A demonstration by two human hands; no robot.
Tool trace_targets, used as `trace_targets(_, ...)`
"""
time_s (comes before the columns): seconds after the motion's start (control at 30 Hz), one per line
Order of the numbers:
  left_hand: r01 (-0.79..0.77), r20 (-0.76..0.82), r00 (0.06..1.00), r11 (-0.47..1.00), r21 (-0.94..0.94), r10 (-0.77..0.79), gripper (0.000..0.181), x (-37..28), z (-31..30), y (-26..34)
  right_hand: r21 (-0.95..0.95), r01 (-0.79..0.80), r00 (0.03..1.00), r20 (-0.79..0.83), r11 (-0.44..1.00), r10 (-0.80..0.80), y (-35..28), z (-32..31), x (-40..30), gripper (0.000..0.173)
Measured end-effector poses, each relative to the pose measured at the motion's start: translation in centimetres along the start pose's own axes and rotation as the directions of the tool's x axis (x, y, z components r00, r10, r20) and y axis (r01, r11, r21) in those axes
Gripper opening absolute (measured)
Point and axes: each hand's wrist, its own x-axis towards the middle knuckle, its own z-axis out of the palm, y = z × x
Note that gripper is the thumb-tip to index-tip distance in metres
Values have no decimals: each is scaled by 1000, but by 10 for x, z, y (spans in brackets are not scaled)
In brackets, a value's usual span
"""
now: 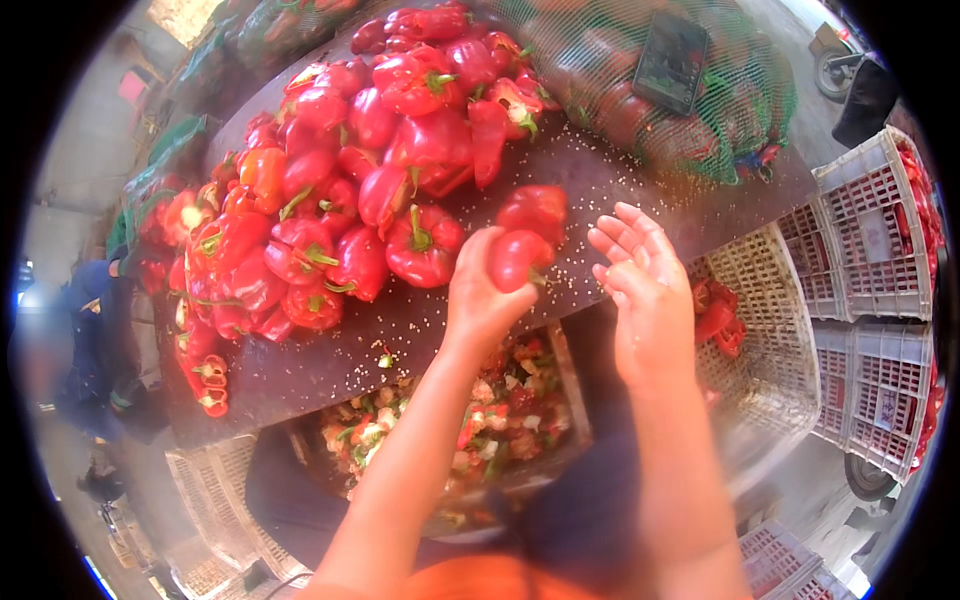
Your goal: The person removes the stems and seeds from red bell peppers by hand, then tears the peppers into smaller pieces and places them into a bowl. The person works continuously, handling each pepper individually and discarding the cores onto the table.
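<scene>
Over the dark tabletop (420,337), my left hand (480,289) grips a red bell pepper (516,259). Another red bell pepper (536,210) lies just behind it; whether the two touch is unclear. To the right, my right hand (641,274) is raised with its fingers apart and palm showing, holding nothing. A large heap of red bell peppers (300,247), some with green stems, covers the left and far part of the table. Pale seeds are scattered across the surface near both hands. One small green stem piece (385,361) lies near the front edge.
Below the table edge sits a container of pepper cores and scraps (487,427). At right stands a plastic basket (780,360) with red pepper pieces, beside stacked crates (874,232). A phone (671,64) rests on a green mesh sack (727,142). A person (97,330) is at far left.
</scene>
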Motion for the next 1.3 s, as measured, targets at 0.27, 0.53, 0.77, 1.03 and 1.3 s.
trace_targets(0.27, 216, 213, 976, 117, -969, -41, 62, -43, -32, 7, -114, -10, 997, -77, 993, 1, 25, 15, -6, 64)
trace_targets(0.53, 86, 35, 995, 611, -787, -94, 38, -54, -49, 11, 302, -420, 868, 409, 856, 282, 51, 29, -12, 57)
trace_targets(0.77, -350, -94, 852, 693, 630, 515, 53, -80, -77, 46, 39, -208, 931, 315, 977, 186, 58, 37, -22, 51)
trace_targets(1.03, -183, -155, 931, 788, 588, 332, 63, -73, -65, 37, -566, 173, 950, 310, 806, 14, 59, 43, -30, 55)
trace_targets(1.3, -261, -321, 836, 836, 482, 446, 57, -62, -54, 13, -507, 242, 944, 322, 827, -79, 61, 47, -35, 53)
